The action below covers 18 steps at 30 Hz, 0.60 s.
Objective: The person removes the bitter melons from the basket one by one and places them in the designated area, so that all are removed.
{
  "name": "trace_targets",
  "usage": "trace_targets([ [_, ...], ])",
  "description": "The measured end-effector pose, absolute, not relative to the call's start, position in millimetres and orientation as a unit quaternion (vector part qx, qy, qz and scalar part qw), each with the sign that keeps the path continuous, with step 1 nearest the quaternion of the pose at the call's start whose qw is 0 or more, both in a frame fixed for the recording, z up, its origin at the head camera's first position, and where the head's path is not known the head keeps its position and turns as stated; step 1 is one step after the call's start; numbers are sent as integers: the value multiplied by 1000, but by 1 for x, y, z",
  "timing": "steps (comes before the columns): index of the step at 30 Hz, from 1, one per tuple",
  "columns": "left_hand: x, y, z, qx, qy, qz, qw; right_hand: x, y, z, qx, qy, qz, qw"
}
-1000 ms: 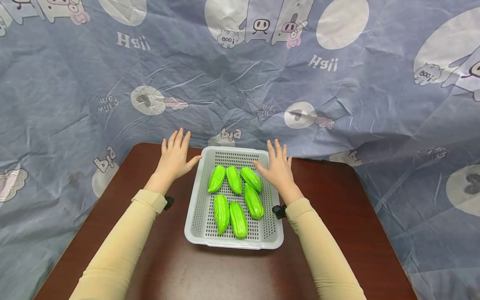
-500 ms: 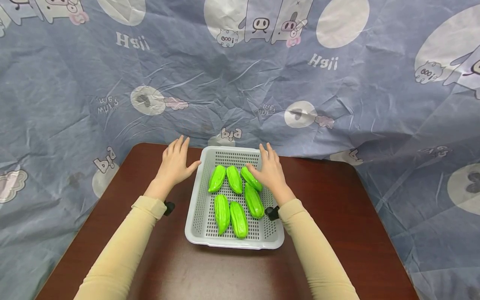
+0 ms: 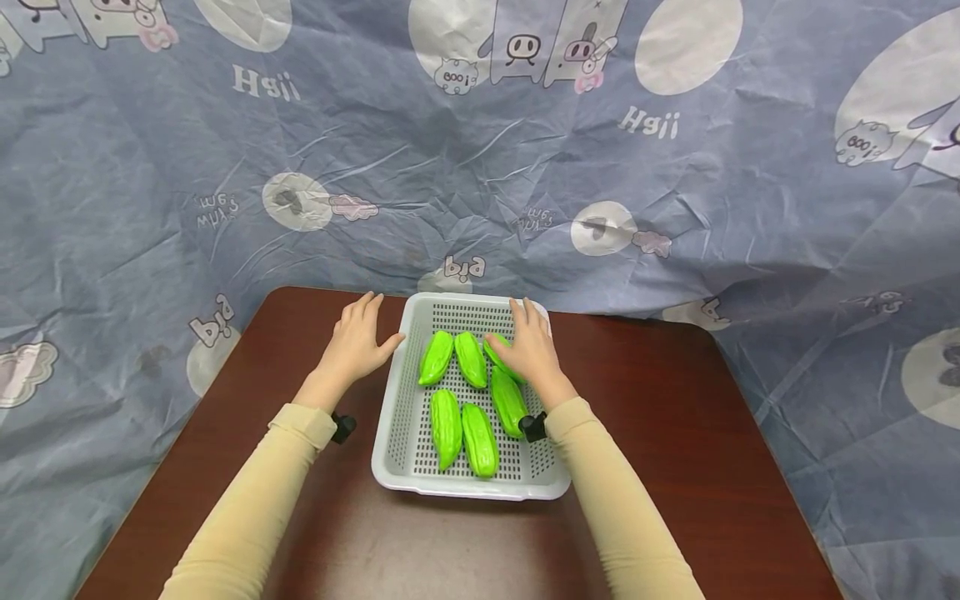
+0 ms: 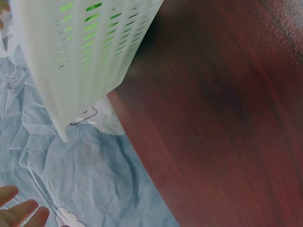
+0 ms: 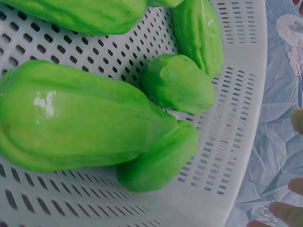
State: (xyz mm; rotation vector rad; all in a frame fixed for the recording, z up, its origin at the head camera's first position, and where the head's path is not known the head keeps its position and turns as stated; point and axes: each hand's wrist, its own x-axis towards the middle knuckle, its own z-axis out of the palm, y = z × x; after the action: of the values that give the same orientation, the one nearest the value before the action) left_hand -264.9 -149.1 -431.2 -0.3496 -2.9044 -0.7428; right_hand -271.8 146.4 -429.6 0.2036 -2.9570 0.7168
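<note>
Basket (image 3: 472, 490): on the table (image 3: 645, 417), between the two arms
Vegetables (image 3: 470, 360): six green ones, inside the basket near its 10, 12, 1, 3, 6 and 7 o'clock
Left hand (image 3: 351, 346): at the basket's 10 o'clock, fingers extended, holding nothing; contact with the basket cannot be told
Right hand (image 3: 532, 350): over the 1 o'clock vegetable, partly hiding it, fingers extended; no grip shows, touch cannot be told
Both hands: well apart
Done in the basket: all six vegetables sit inside
Not yet done: any gripping or lifting, I judge
</note>
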Motion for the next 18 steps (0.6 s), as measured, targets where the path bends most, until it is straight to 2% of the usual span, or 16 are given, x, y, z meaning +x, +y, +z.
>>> trace_targets([
  [18, -255, -145, -448, -104, -950, -295, -4, -277, 141, -450, 34, -967, 254, 3],
])
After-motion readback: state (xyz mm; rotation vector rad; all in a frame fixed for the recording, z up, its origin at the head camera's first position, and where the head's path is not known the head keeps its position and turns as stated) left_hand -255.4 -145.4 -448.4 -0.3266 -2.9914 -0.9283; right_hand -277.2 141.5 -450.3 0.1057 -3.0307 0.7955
